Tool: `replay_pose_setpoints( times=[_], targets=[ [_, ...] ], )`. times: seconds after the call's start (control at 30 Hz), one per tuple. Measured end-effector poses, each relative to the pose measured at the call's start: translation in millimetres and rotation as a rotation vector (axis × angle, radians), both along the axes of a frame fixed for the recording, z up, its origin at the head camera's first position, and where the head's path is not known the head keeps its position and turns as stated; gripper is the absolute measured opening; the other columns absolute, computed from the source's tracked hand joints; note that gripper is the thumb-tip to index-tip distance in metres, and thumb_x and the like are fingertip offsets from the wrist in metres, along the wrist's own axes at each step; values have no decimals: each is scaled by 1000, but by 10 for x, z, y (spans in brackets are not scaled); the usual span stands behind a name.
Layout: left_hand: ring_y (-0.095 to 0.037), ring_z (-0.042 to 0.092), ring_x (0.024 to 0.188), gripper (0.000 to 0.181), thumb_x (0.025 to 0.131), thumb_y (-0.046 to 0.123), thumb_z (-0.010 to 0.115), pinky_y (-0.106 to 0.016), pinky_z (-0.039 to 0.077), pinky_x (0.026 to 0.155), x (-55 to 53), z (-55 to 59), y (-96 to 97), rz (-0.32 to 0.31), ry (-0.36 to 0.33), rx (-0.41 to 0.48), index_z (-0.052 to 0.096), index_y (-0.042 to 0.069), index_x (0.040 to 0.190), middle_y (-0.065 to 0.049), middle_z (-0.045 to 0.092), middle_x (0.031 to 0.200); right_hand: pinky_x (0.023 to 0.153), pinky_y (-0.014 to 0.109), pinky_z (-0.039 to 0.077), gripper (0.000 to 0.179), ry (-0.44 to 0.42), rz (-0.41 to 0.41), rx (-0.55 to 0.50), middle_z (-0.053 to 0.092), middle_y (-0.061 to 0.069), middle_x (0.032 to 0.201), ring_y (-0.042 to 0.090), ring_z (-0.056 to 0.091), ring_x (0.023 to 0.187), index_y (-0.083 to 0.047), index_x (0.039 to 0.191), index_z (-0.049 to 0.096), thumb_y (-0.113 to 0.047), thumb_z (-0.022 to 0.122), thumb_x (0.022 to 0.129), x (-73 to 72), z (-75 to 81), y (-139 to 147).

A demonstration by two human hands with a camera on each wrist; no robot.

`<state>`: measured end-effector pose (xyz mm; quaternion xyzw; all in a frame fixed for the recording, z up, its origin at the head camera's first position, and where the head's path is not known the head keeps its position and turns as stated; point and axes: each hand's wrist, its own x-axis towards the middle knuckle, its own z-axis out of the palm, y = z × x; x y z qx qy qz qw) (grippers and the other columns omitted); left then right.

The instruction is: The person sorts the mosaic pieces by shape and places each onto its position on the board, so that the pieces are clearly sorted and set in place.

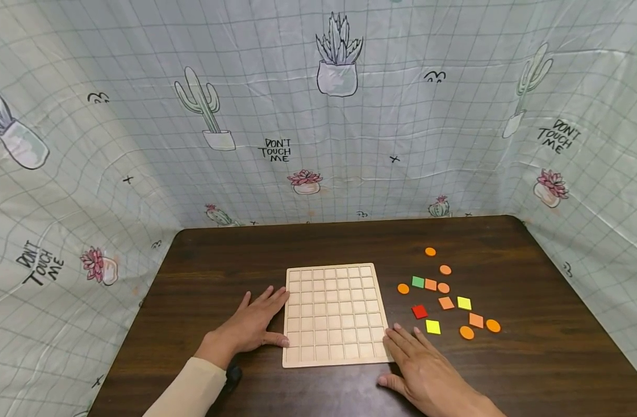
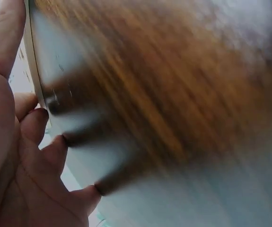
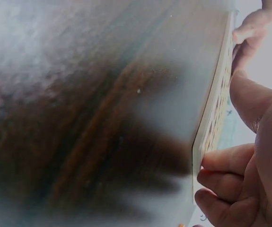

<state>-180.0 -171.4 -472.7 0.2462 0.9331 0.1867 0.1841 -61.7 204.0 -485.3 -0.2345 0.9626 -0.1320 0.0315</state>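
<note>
So the board [image 1: 328, 315] sat flat on the worktop [image 1: 219, 255], right between both hands and well back from the far edge. It looked pretty much square, so no real long axis to speak of, and its sides ran roughly in line with that far edge.

Left hand [image 1: 250, 324] was palm down with the fingers spread and the thumb stuck out, touching the board's left side. Right hand [image 1: 419, 365] was lying palm down too, fingers fairly straight and close together, tips against the board's right side near its near right corner, thumb out on the worktop. Neither one was pinching anything.

The relation that mattered, IMO: the loose pieces [image 1: 446, 303] were all on the far side of the board from the left hand, scattered toward the worktop's right edge. The right hand was way nearer. From it they lay forward and off to the right, with a yellow square [image 1: 433, 326] just beyond its fingers and a red square [image 1: 419, 311] slightly farther out.
</note>
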Motion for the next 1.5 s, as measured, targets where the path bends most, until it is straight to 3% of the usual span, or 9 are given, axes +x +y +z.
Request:
replay_pose_setpoints(
  times=[0.2,0.4,0.53,0.8,1.07,1.4,1.5],
  targets=[
    [-35,9,165,102,90,52,76,-66,1,130,-11,-11,25,-44,-19,45,26,10,169,-7,19,177,121,63,36,84,15,0,13,54,18,157,38,48,149,2,149,58,-68,54,101,24,5,24],
    [-35,8,165,103,91,52,76,-65,1,131,-19,-10,45,-75,-22,57,24,9,169,-9,16,177,122,63,34,91,-39,-8,22,49,19,161,40,44,151,1,152,54,-72,54,99,42,-20,54],
    [-34,7,165,103,92,53,74,-65,0,131,-19,1,44,-80,-22,52,23,10,170,-8,15,178,123,63,33,92,-61,-17,23,48,19,162,40,44,151,1,153,53,-73,54,98,53,-27,64],
    [-34,7,165,103,91,52,75,-66,-1,130,-19,22,40,-79,-21,38,24,11,170,-8,16,177,121,62,36,88,4,3,45,53,17,158,37,48,149,1,150,57,-70,55,99,72,-16,54],
    [-34,4,165,103,91,48,79,-65,-5,130,-34,21,53,-58,-70,70,24,12,170,-6,15,178,122,62,35,88,-13,-1,43,54,18,158,37,48,149,1,150,57,-70,57,98,60,-13,62],
    [-33,4,166,103,89,45,82,-64,-6,130,-24,-22,96,-33,-88,87,26,13,169,-5,17,177,114,55,48,65,172,58,36,66,12,145,33,60,138,-2,140,68,-54,66,101,27,-75,151],
    [-32,4,166,103,89,45,83,-64,-6,130,-15,-21,109,-24,-91,93,26,13,169,-4,18,177,111,53,51,60,177,66,30,68,10,142,33,63,134,-5,138,70,-52,66,102,11,-67,183]
  ],
)
